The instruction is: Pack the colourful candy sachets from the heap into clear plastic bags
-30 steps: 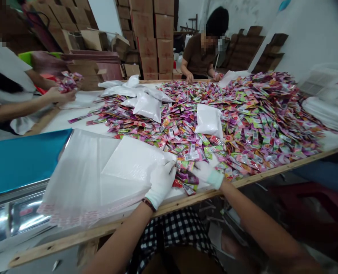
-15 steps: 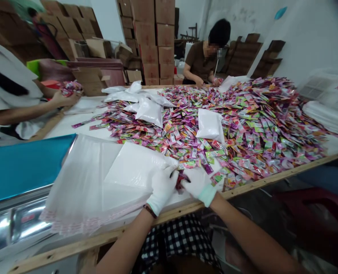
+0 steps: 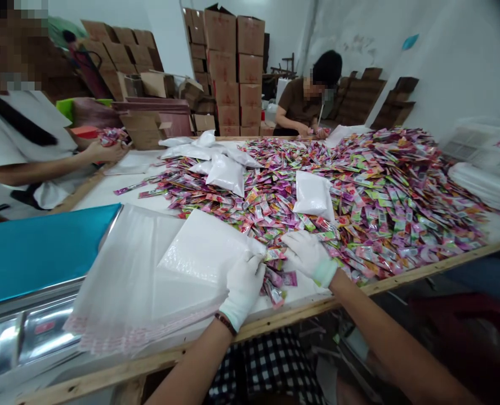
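My left hand [image 3: 244, 284], in a white glove, is beside the right edge of a white plastic bag [image 3: 203, 247], its fingers curled near some small packets. My right hand [image 3: 307, 256], gloved too, reaches over the near edge of the packet pile [image 3: 376, 197], fingers bent down at a few packets. What the fingertips of either hand hold is too small to tell. Several loose packets [image 3: 275, 289] lie between the hands on the white tabletop. Under the white bag is a stack of clear bags [image 3: 123, 275].
Filled white bags [image 3: 227, 174] and another [image 3: 313, 194] rest on the pile. A blue sheet [image 3: 43, 247] and a metal machine [image 3: 43, 326] are left. A person [image 3: 17, 135] at left and another [image 3: 300, 101] across the table handle packets. A wooden edge [image 3: 271, 323] borders the table.
My right hand has moved up and right onto the pile's edge, away from my left hand. Packets between the hands are now uncovered. The whole view has shifted slightly.
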`<act>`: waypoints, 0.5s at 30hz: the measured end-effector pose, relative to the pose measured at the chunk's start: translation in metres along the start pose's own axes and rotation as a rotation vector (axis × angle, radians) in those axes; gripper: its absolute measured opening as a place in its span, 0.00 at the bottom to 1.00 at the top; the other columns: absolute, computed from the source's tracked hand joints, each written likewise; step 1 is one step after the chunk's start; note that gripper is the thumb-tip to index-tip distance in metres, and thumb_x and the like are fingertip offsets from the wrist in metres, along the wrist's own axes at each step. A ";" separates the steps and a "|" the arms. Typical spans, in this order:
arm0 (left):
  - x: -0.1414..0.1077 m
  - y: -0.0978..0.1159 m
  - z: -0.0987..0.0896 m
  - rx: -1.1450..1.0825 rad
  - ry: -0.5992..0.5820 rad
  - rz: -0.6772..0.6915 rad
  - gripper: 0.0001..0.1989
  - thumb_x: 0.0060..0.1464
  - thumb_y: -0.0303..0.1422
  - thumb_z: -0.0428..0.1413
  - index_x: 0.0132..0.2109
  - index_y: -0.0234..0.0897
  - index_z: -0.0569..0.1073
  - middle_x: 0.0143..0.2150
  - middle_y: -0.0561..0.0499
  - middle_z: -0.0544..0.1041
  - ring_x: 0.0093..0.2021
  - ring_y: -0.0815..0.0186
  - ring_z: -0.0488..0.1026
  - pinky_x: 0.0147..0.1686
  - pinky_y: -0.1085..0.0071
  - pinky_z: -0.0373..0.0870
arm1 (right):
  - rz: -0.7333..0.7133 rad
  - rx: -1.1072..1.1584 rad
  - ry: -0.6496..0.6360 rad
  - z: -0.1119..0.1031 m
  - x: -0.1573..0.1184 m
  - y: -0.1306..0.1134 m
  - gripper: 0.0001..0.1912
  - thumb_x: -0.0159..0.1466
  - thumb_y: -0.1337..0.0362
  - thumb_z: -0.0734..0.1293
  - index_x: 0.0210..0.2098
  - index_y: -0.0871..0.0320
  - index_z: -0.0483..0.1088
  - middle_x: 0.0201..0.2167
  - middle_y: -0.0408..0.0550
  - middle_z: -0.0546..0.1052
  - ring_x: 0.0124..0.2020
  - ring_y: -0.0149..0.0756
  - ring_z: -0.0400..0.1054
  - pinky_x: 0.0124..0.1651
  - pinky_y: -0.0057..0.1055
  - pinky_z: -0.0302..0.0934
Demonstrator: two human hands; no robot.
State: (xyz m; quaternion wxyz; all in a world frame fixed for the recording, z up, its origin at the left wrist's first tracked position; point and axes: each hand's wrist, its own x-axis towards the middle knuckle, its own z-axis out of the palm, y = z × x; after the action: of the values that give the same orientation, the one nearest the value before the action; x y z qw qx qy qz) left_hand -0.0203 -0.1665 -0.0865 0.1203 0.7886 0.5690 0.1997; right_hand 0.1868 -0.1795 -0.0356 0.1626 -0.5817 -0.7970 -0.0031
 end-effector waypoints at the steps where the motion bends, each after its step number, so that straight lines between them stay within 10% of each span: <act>1: 0.000 0.000 0.001 -0.003 0.004 0.002 0.14 0.62 0.34 0.50 0.50 0.44 0.77 0.45 0.51 0.76 0.40 0.65 0.74 0.34 0.70 0.63 | 0.001 -0.047 -0.043 0.009 0.001 0.001 0.17 0.70 0.58 0.59 0.54 0.57 0.71 0.51 0.53 0.74 0.52 0.47 0.61 0.54 0.42 0.51; 9: 0.001 0.007 -0.003 0.138 -0.026 0.128 0.14 0.64 0.33 0.48 0.50 0.41 0.76 0.47 0.47 0.75 0.45 0.63 0.72 0.41 0.69 0.66 | -0.045 -0.079 -0.096 0.054 -0.005 -0.035 0.10 0.67 0.62 0.61 0.40 0.58 0.73 0.39 0.52 0.74 0.45 0.43 0.61 0.52 0.41 0.51; 15: 0.002 0.012 -0.006 0.320 -0.092 0.177 0.13 0.63 0.29 0.47 0.50 0.38 0.73 0.46 0.44 0.74 0.46 0.57 0.72 0.40 0.64 0.69 | 0.039 0.188 -0.150 0.039 0.004 0.003 0.15 0.68 0.63 0.58 0.44 0.55 0.75 0.42 0.50 0.75 0.45 0.38 0.65 0.52 0.36 0.59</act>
State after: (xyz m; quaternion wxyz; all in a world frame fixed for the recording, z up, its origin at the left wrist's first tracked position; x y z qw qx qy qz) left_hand -0.0121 -0.1685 -0.0762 0.0010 0.8528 0.5160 0.0803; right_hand 0.1788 -0.1667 -0.0720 0.1562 -0.5779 -0.7922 0.1184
